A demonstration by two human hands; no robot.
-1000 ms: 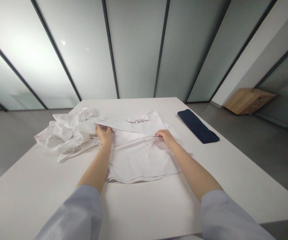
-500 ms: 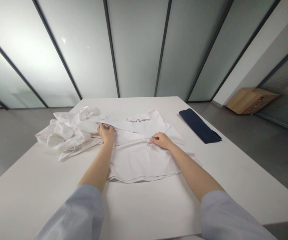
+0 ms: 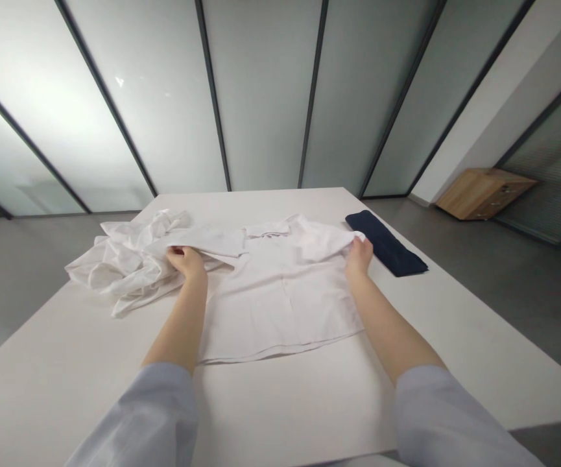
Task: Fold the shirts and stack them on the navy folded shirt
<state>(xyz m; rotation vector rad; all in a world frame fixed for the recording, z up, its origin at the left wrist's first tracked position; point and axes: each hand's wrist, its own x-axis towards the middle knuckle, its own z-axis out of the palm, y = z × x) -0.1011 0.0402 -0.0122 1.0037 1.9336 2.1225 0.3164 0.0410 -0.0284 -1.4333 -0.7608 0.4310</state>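
A white shirt lies spread on the table, its collar toward the far side and its hem toward me. My left hand is closed on the shirt's left sleeve, drawn out sideways over the edge of a crumpled heap of white cloth. On the other side, my right hand grips the right sleeve and lifts it slightly off the table. The fingertips of both hands are partly hidden by cloth.
The white table extends on all sides of the shirt. A folded dark navy cloth lies just past my right hand. Beyond the table stand frosted glass panels and a wooden cabinet on the floor at the right.
My hands have moved apart, the left one leftward and the right one rightward and farther away. My right hand now holds the right sleeve, and the shirt's front lies flatter.
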